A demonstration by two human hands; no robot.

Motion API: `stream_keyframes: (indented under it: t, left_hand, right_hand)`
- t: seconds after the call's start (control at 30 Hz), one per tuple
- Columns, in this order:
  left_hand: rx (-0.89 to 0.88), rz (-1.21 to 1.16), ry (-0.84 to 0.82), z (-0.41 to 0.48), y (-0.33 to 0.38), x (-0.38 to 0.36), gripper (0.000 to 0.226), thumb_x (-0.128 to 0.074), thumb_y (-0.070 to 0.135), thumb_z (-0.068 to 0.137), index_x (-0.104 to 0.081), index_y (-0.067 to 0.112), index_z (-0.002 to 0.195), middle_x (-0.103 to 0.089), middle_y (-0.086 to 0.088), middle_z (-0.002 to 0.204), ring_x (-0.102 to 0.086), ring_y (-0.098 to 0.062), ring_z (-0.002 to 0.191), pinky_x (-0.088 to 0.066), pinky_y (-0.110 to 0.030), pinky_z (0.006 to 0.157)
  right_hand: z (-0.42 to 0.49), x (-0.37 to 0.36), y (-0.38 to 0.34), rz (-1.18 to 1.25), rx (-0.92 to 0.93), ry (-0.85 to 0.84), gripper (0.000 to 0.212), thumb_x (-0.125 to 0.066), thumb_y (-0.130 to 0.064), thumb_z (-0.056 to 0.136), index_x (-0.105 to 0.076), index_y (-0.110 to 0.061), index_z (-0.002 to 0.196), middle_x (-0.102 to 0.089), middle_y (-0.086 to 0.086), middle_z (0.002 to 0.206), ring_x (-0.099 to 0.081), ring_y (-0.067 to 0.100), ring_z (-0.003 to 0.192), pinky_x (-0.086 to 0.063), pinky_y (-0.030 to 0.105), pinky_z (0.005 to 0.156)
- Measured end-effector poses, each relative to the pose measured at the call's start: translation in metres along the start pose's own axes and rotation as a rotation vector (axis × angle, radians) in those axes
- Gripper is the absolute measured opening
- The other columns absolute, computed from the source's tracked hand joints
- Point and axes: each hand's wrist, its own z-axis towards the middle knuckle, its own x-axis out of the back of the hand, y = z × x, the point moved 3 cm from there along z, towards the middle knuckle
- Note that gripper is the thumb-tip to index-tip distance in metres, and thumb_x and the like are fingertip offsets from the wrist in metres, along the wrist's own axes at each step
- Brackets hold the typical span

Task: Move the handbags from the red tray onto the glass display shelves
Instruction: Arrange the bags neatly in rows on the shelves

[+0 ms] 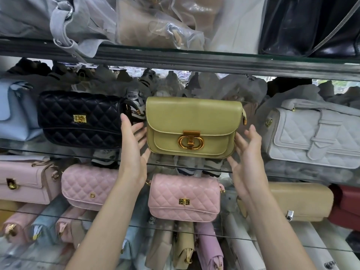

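An olive-green handbag point(192, 117) with a gold clasp stands upright on the middle glass shelf point(58, 152), between a black quilted bag point(81, 119) and a white quilted bag point(311, 137). My left hand point(134, 145) is at the green bag's left edge with straight fingers, touching or nearly touching it. My right hand point(247, 151) is at its lower right corner, fingers spread and relaxed. Neither hand grips the bag. The red tray is out of view.
A pale blue bag point(13, 112) stands at far left. Below, the lower shelf holds pink quilted bags point(185, 197), a tan bag point(303, 201) and a dark red one point(348, 207). The top shelf point(194, 61) carries plastic-wrapped bags. More bags lie at the bottom.
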Motion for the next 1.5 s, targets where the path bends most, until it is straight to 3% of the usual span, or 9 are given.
stream_keyframes:
  t: [0.37,0.53,0.6,0.8,0.93,1.03,1.17,1.3,1.5]
  left_hand:
    - [-0.061,0.056,0.009,-0.005,0.000,-0.007,0.061,-0.026,0.063,0.102,-0.064,0.018,0.115,-0.069,0.006,0.112,-0.063,-0.009,0.112,-0.047,-0.033,0.106]
    - [-0.099,0.083,0.015,-0.007,-0.001,-0.007,0.057,-0.026,0.063,0.102,-0.065,0.022,0.107,-0.074,0.017,0.092,-0.068,0.002,0.096,-0.051,-0.025,0.093]
    - [-0.105,0.085,0.022,-0.007,-0.001,-0.008,0.054,-0.027,0.062,0.102,-0.065,0.023,0.104,-0.073,0.019,0.087,-0.068,0.004,0.092,-0.050,-0.023,0.089]
    - [-0.118,0.145,0.097,-0.007,-0.014,-0.007,0.026,-0.041,0.057,0.101,-0.056,0.037,0.108,-0.058,0.014,0.124,-0.053,0.005,0.111,-0.040,-0.024,0.099]
    - [-0.386,0.171,0.260,-0.029,-0.016,-0.016,0.007,-0.052,0.033,0.101,-0.050,0.036,0.107,-0.043,0.008,0.129,-0.049,-0.004,0.120,-0.039,-0.018,0.098]
    - [-0.588,0.129,0.181,-0.051,-0.019,-0.044,0.015,-0.050,0.024,0.098,-0.050,0.028,0.113,-0.051,0.001,0.124,-0.052,-0.006,0.110,-0.041,-0.016,0.093]
    - [-0.623,0.175,-0.120,-0.091,-0.038,-0.105,0.016,-0.047,0.014,0.103,-0.059,0.024,0.102,-0.063,0.007,0.094,-0.061,-0.006,0.091,-0.047,-0.022,0.084]
    - [-0.500,0.270,-0.308,-0.107,-0.067,-0.162,0.016,-0.049,0.016,0.102,-0.063,0.022,0.099,-0.066,0.010,0.082,-0.063,-0.006,0.084,-0.052,-0.025,0.084]
    - [-0.160,0.248,-0.277,-0.091,-0.106,-0.226,0.012,-0.051,0.041,0.101,-0.060,0.034,0.103,-0.063,0.012,0.110,-0.058,-0.006,0.109,-0.044,-0.044,0.108]
  right_hand:
    - [-0.003,0.000,-0.002,-0.032,0.004,-0.001,0.046,-0.041,-0.049,0.106,-0.043,-0.023,0.143,-0.060,-0.005,0.136,-0.057,0.002,0.121,-0.044,0.041,0.113]
    - [-0.001,0.000,-0.001,-0.046,0.011,-0.016,0.039,-0.041,-0.051,0.106,-0.046,-0.026,0.136,-0.060,-0.008,0.132,-0.059,-0.003,0.114,-0.050,0.029,0.093]
    - [0.000,0.000,0.001,-0.079,0.015,-0.021,0.036,-0.044,-0.059,0.100,-0.051,-0.034,0.125,-0.059,-0.010,0.134,-0.057,0.000,0.119,-0.048,0.035,0.103]
    - [-0.005,0.007,-0.003,-0.073,-0.009,0.016,0.020,-0.042,-0.051,0.106,-0.050,-0.034,0.114,-0.059,-0.009,0.125,-0.056,0.004,0.119,-0.042,0.036,0.108]
    - [-0.008,0.033,-0.019,-0.147,0.048,0.153,0.024,-0.042,-0.044,0.107,-0.057,-0.028,0.116,-0.063,-0.010,0.121,-0.057,0.004,0.116,-0.045,0.036,0.107]
    - [-0.009,0.067,-0.037,-0.152,0.089,0.197,0.024,-0.045,-0.035,0.108,-0.063,-0.022,0.115,-0.068,-0.007,0.119,-0.061,0.008,0.117,-0.049,0.033,0.103]
    - [0.001,0.119,-0.069,-0.161,0.125,0.241,0.017,-0.051,-0.027,0.104,-0.066,-0.020,0.103,-0.070,-0.007,0.108,-0.065,0.008,0.111,-0.051,0.030,0.097]
    - [0.021,0.177,-0.099,-0.157,0.165,0.322,0.015,-0.051,-0.025,0.103,-0.063,-0.023,0.097,-0.067,-0.007,0.099,-0.064,0.009,0.101,-0.050,0.030,0.092]
    - [0.050,0.247,-0.118,-0.162,0.152,0.359,0.012,-0.046,-0.033,0.105,-0.051,-0.027,0.113,-0.060,-0.007,0.112,-0.057,0.008,0.100,-0.046,0.034,0.102]
